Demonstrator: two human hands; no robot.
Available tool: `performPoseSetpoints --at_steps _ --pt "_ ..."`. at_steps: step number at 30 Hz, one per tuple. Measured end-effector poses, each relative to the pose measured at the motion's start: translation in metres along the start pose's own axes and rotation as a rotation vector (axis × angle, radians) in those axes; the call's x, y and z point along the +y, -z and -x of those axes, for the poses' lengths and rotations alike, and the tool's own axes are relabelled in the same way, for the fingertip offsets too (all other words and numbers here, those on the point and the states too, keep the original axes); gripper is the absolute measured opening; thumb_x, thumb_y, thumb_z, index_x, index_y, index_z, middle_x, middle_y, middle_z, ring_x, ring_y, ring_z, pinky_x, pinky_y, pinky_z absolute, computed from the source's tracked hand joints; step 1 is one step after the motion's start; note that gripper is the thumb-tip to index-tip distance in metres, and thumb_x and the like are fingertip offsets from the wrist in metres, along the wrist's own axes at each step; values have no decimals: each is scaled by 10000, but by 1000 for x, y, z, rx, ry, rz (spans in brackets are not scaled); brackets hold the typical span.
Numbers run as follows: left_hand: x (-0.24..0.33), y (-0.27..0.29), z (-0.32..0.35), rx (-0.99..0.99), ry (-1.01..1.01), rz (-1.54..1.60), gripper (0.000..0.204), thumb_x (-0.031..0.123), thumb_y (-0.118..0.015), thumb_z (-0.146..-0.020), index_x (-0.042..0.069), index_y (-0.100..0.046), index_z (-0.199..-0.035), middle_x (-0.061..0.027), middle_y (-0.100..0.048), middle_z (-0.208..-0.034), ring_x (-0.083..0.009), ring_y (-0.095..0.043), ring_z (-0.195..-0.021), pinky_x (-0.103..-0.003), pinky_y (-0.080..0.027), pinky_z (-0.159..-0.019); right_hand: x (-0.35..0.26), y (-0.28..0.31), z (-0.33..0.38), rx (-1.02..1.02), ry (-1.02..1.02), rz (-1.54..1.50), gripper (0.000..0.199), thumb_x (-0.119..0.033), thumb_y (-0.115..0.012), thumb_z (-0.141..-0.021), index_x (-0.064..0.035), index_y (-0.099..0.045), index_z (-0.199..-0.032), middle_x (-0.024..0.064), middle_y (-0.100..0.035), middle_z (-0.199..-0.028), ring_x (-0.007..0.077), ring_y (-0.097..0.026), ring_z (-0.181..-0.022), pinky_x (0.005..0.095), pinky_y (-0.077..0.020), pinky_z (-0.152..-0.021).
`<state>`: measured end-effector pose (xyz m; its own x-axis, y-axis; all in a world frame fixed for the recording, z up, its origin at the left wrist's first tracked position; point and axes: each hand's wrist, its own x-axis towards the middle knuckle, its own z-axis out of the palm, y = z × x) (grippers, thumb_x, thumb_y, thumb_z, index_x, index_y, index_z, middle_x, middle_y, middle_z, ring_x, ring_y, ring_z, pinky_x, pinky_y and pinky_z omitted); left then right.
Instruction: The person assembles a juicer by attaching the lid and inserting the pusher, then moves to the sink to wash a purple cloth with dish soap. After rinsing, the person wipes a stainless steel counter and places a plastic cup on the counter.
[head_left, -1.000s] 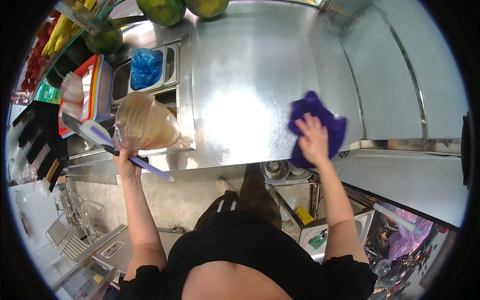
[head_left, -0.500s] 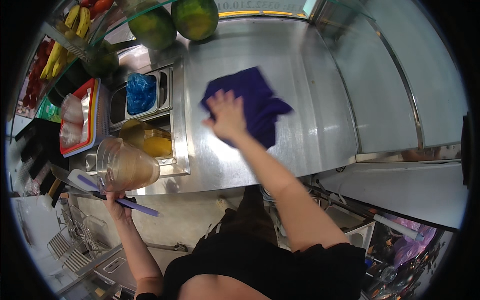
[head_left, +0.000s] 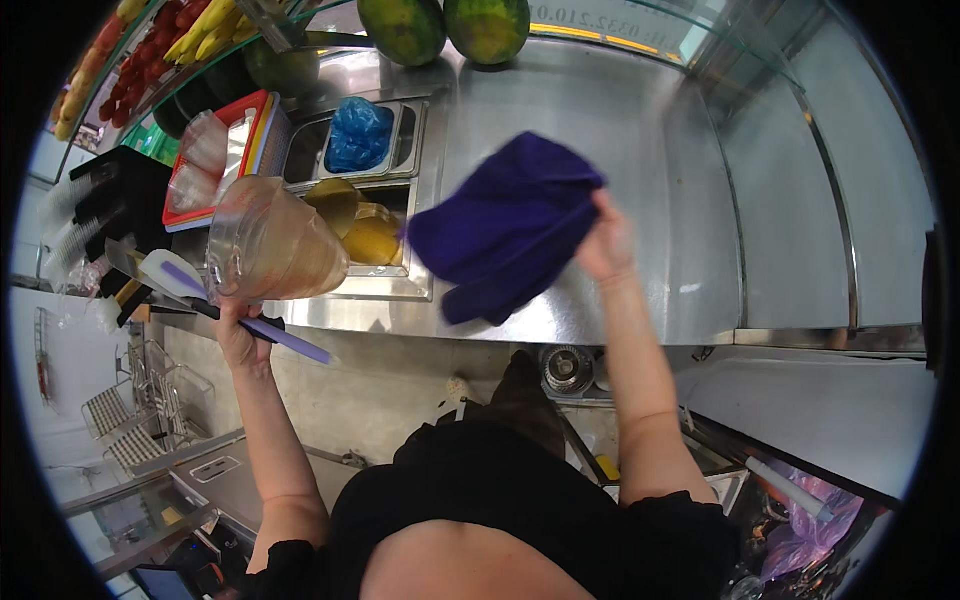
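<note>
My right hand (head_left: 608, 242) grips the right edge of a dark purple cloth (head_left: 512, 225), which spreads out over the steel counter (head_left: 670, 150). Whether the cloth is lifted or partly touching the counter is hard to tell. At the left, my left hand (head_left: 240, 335) is closed around a clear plastic jug (head_left: 275, 245), tilted near the counter's front edge. The same hand also holds a white-headed spatula (head_left: 172, 272) with a purple handle, and something with a black handle (head_left: 265, 324) beside it. The fingers of the left hand are partly hidden behind these things.
Sunk into the counter are steel pans (head_left: 308, 152), one with a blue plastic bag (head_left: 360, 135), another with yellow pieces (head_left: 372, 240). Stacked baskets (head_left: 258, 130) with plastic cups stand at left. Two watermelons (head_left: 487, 28) sit at the back. Glass panels (head_left: 790, 190) border the right.
My right hand was flat on the cloth; now it has moved right and grips the cloth's edge, the cloth turned and bunched. The left hand keeps holding the jug and utensils. The view has shifted.
</note>
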<state>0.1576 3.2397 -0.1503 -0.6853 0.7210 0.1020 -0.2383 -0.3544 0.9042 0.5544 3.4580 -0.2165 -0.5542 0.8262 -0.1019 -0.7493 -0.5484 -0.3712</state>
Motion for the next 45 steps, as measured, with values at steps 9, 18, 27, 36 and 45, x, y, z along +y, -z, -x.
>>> performPoseSetpoints --at_steps 9,18,27,36,45 --pt "-20 6 12 72 72 35 307 58 -588 -777 -7 -511 -1067 9 -526 -793 -40 -411 -574 -177 -348 -497 -32 75 -45 973 157 2346 774 -582 -475 -759 -102 -327 -1347 248 -208 -1405 450 -171 -1288 612 -129 -994" --pt "19 33 44 129 17 60 126 32 -566 -766 52 -515 -880 27 -461 -723 -46 -378 -563 -183 -336 -502 146 25 -139 369 412 2476 551 -420 -343 -856 -100 -422 -1297 140 -313 -1397 333 -261 -1294 547 -123 -1033" --pt "-21 43 26 7 110 -86 191 123 -590 -818 22 -529 -969 23 -513 -737 -25 -419 -603 -177 -353 -536 168 27 50 -163 420 2076 432 -206 -557 -694 -100 -551 -1113 161 -442 -1274 315 -402 -1184 515 -256 -985" --pt "-147 -126 -11 48 347 -190 226 39 -630 -750 43 -489 -926 2 -485 -710 -57 -418 -513 -190 -381 -463 -176 182 179 926 415 2217 414 -177 -498 -775 -138 -519 -1186 158 -435 -1307 321 -381 -1232 479 -277 -1006" --pt "-198 -244 -54 127 283 -265 146 88 -669 -739 28 -554 -804 6 -462 -650 -73 -429 -508 -195 -364 -458 82 59 -6 50 384 1906 186 -159 -516 -695 -63 -618 -817 147 -537 -1088 301 -415 -1165 459 -285 -998"
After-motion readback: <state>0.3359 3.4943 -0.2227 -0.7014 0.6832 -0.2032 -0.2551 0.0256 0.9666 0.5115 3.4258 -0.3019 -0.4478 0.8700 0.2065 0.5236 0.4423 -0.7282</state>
